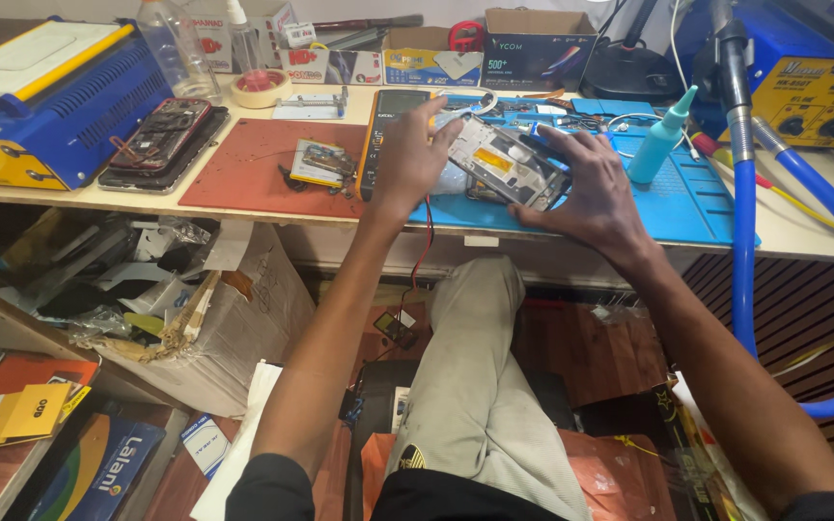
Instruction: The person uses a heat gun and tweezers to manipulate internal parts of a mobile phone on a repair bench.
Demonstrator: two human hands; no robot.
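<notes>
Both hands on an opened phone at the counter.

Left hand (pixel 409 154) and right hand (pixel 591 193) grip the opened phone (pixel 509 164) by its ends, fingers curled round the edges, holding it tilted over the blue mat (pixel 687 203). A teal bottle (pixel 663 140) stands just right (another opened phone (pixel 161 135) lies far left).

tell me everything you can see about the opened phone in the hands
The opened phone is a flat rectangular body with its back off, showing a silvery metal inner frame, a yellow patch near the middle and dark parts toward one end. It is tilted, raised slightly above the blue work mat. The left hand grips its upper left end and the right hand holds its lower right edge. Finer parts are too small to tell.
</notes>
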